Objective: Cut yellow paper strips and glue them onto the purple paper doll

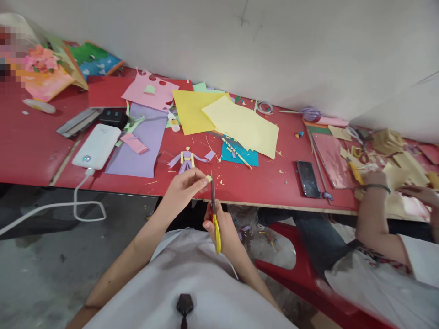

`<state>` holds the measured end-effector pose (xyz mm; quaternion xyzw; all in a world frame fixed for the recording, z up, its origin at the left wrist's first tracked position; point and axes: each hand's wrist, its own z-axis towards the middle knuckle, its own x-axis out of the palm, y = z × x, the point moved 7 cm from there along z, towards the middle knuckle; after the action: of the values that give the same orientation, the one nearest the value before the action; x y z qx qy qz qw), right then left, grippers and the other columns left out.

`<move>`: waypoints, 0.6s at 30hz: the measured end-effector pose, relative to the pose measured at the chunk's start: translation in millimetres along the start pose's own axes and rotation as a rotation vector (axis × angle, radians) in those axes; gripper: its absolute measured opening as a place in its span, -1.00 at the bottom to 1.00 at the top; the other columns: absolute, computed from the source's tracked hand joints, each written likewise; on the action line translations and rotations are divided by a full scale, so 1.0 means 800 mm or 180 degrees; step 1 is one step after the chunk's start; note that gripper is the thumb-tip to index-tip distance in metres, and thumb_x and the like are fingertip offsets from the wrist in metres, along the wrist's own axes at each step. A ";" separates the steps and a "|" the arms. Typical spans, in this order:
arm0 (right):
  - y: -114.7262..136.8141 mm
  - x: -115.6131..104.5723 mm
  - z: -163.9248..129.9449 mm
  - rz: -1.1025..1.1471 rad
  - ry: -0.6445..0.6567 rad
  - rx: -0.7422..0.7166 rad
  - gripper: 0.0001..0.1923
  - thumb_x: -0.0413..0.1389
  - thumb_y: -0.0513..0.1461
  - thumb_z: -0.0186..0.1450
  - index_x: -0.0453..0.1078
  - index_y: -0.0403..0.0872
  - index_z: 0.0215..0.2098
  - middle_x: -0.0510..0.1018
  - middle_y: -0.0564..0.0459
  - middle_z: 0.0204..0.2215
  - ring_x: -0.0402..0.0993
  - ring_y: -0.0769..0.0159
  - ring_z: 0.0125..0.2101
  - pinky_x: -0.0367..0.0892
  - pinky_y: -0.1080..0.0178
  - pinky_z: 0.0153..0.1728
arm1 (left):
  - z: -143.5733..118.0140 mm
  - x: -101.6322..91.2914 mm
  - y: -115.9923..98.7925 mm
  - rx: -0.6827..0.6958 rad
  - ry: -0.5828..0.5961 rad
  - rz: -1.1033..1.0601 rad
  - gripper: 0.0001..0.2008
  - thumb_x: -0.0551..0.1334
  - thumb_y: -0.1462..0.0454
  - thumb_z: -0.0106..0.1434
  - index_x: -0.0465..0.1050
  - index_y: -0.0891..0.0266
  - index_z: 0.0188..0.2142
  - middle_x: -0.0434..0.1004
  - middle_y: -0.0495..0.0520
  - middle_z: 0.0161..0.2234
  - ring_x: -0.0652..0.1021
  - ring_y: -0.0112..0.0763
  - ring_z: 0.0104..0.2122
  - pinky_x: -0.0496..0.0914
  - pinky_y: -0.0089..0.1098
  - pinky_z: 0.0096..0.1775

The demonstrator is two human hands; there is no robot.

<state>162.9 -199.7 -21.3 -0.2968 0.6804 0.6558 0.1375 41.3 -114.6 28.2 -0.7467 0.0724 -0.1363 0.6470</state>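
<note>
Paper scrap (208, 179) pinched by left hand (183, 187), scissors (214, 214) gripped by right hand (222, 228), at table edge (274, 201)

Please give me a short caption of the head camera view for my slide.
Left hand pinches a small yellow paper piece against yellow-handled scissors held in the right hand, above a red table.

left hand (183, 185) pinching pale paper scrap (208, 179), right hand (222, 226) gripping yellow-handled scissors (215, 214)

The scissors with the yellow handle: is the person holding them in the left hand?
No, the scissors sit in the right hand, while the left hand pinches a small pale paper scrap.
</note>
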 end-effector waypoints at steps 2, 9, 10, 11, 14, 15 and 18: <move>-0.001 0.001 0.000 -0.0037 0.0021 0.0015 -0.37 -0.18 0.29 0.31 0.17 -0.08 -0.14 0.50 0.09 -0.55 0.38 0.36 -0.61 0.22 0.34 -0.52 | -0.001 0.001 0.001 -0.0001 -0.0033 -0.0004 -0.83 0.27 0.20 0.26 0.41 0.24 -0.41 0.40 -0.07 -0.46 0.43 -0.48 -0.40 0.31 -0.44 -0.27; -0.003 0.000 0.000 -0.0083 -0.0009 0.0110 -0.33 -0.21 0.34 0.28 0.18 -0.07 -0.19 0.48 0.09 -0.57 0.39 0.33 -0.62 0.23 0.32 -0.52 | -0.005 0.003 0.000 0.0082 -0.0124 0.0172 -0.83 0.25 0.19 0.27 0.38 0.23 -0.40 0.40 -0.07 -0.44 0.46 -0.47 -0.37 0.32 -0.45 -0.27; -0.004 0.000 0.000 -0.0085 -0.0007 0.0140 -0.34 -0.20 0.33 0.28 0.17 -0.06 -0.19 0.48 0.09 -0.57 0.39 0.33 -0.62 0.23 0.32 -0.52 | -0.006 0.004 -0.001 0.0101 -0.0135 0.0226 -0.82 0.25 0.19 0.28 0.38 0.22 -0.40 0.40 -0.07 -0.43 0.46 -0.47 -0.37 0.32 -0.45 -0.28; -0.004 0.000 0.000 -0.0089 0.0000 0.0164 -0.35 -0.18 0.33 0.28 0.17 -0.06 -0.20 0.48 0.09 -0.57 0.39 0.33 -0.62 0.23 0.32 -0.52 | -0.006 0.004 -0.003 0.0117 -0.0147 0.0281 -0.82 0.25 0.19 0.28 0.38 0.22 -0.40 0.41 -0.07 -0.43 0.46 -0.46 -0.36 0.33 -0.45 -0.27; -0.005 0.001 0.000 -0.0102 -0.0005 0.0164 -0.37 -0.17 0.31 0.29 0.18 -0.06 -0.19 0.50 0.08 -0.56 0.41 0.33 -0.61 0.24 0.33 -0.52 | -0.008 0.005 -0.006 0.0134 -0.0164 0.0410 -0.81 0.23 0.19 0.29 0.36 0.22 -0.41 0.41 -0.07 -0.44 0.46 -0.46 -0.37 0.34 -0.44 -0.26; -0.005 0.001 -0.001 -0.0112 -0.0024 0.0148 -0.36 -0.18 0.32 0.29 0.18 -0.06 -0.18 0.51 0.07 -0.55 0.43 0.32 -0.61 0.24 0.32 -0.51 | -0.008 0.006 -0.007 0.0132 -0.0159 0.0434 -0.80 0.22 0.18 0.30 0.35 0.22 -0.42 0.40 -0.07 -0.45 0.46 -0.46 -0.37 0.34 -0.44 -0.26; -0.007 0.001 -0.001 -0.0162 -0.0073 0.0125 -0.33 -0.21 0.34 0.28 0.19 -0.06 -0.18 0.53 0.04 -0.53 0.46 0.29 -0.59 0.25 0.31 -0.51 | -0.007 0.007 -0.007 0.0140 -0.0161 0.0492 -0.80 0.21 0.18 0.30 0.34 0.21 -0.42 0.40 -0.08 -0.45 0.46 -0.46 -0.38 0.34 -0.44 -0.27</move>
<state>165.3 -200.3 -26.2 -0.3036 0.6838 0.6419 0.1677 44.3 -120.8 35.3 -0.7277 0.1105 -0.0686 0.6735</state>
